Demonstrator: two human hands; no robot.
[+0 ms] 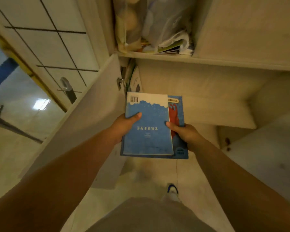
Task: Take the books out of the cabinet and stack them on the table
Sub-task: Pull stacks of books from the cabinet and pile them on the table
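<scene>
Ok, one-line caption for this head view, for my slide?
Both hands, left hand and right hand, hold two stacked blue books before the open cabinet.

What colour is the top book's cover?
Blue with a white band along its far edge, top book, clearest in the head view.

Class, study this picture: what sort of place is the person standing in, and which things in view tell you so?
Probably a room in a home, at an open storage cabinet. Clues: a shelf crammed with plastic bags and booklets, a door with a lever handle to the left, and a glossy tiled floor. Both hands hold blue books.
</scene>
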